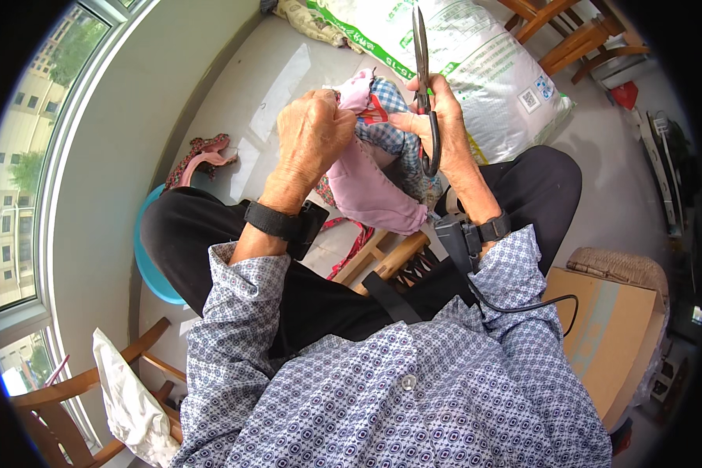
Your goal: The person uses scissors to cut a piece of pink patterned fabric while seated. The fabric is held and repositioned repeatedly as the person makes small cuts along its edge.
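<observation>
My left hand [316, 128] is closed on the edge of a pink fabric piece [374, 187], which hangs down between my knees. Blue-and-white checked fabric [389, 134] with a red patch lies against the pink cloth, between both hands. My right hand [444, 123] carries a pair of scissors [422, 64], blades pointing up and away, dark handle loops below the palm. Its thumb touches the checked fabric. Whether the scissor blades are fully together is hard to tell. Under the cloth, part of a wooden stool [395, 260] with dark cords shows.
A large white-and-green woven sack [497, 88] lies ahead to the right. Beside my left knee are a blue basin [152, 263] and floral and pink scraps [202, 158]. A cardboard box [608, 333] stands at right, a wooden chair [52, 392] at lower left. Red strips [357, 245] lie below.
</observation>
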